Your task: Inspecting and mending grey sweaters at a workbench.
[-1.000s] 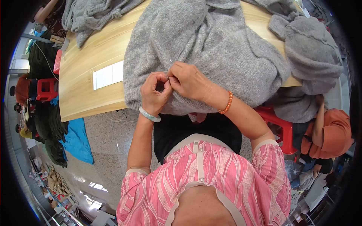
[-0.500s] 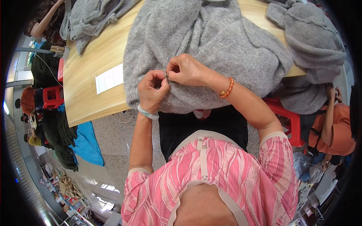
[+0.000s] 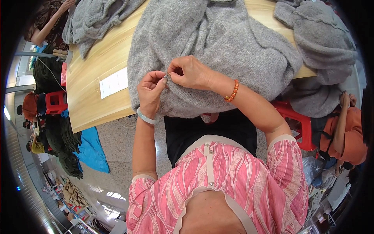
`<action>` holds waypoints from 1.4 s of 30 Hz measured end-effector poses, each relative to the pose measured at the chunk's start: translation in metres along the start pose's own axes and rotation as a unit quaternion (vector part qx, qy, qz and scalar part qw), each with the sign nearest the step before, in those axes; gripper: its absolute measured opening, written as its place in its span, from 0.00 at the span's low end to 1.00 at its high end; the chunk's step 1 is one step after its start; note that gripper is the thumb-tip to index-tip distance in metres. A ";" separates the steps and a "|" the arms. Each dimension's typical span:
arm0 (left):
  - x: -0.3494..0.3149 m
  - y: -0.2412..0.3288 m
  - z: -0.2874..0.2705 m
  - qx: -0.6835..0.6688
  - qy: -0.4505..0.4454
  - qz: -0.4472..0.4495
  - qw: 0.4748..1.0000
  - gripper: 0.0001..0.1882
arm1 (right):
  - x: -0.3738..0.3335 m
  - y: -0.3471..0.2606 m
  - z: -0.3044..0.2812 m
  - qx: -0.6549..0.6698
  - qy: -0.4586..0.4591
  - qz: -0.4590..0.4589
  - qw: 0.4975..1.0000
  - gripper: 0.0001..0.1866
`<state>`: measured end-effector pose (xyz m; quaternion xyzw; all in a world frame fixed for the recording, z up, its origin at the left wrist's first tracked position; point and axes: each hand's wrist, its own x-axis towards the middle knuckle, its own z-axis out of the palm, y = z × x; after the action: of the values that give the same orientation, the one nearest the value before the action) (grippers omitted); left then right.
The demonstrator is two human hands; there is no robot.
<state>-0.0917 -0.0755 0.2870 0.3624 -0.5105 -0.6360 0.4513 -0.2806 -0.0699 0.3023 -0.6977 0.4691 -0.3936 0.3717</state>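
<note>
Left hand (image 3: 150, 93): thumb and forefinger are pinching one side of a small grey bit (image 3: 166, 76), with hardly any gap at the tips.
Right hand (image 3: 191, 73): thumb and forefinger are pinching at its other side, their bend leaving a small hollow.
Small grey bit: it is sitting between both sets of fingertips, about equally near each; its long axis is too small to tell.
Grey knit (image 3: 233, 64): it is spreading under the fingers, mostly beyond and rightward of them, its long folds running away; its left edge is lying nearer the left hand.
Paper (image 3: 114, 83): it is lying left of the fingers.
</note>
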 end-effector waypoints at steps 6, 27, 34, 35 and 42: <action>0.003 0.004 -0.003 -0.057 0.012 -0.074 0.996 0.07 | -0.004 0.009 0.009 -0.025 0.057 -0.103 0.993 0.04; 0.003 0.002 -0.008 -0.070 -0.053 -0.071 0.994 0.06 | -0.008 0.001 0.006 0.071 0.043 0.039 0.996 0.07; 0.001 -0.002 -0.004 -0.042 -0.047 -0.026 0.998 0.06 | -0.011 -0.006 0.009 0.114 0.047 0.082 0.989 0.08; 0.001 -0.003 -0.003 -0.042 -0.047 -0.026 0.998 0.06 | -0.011 -0.006 0.010 0.106 0.061 0.104 0.987 0.08; -0.002 -0.003 0.000 -0.027 -0.036 0.008 0.999 0.05 | -0.006 -0.005 0.003 0.211 0.017 0.167 0.963 0.08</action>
<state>-0.0922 -0.0734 0.2838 0.3231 -0.5121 -0.6585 0.4468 -0.2779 -0.0624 0.3042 -0.5083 0.4916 -0.4280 0.5628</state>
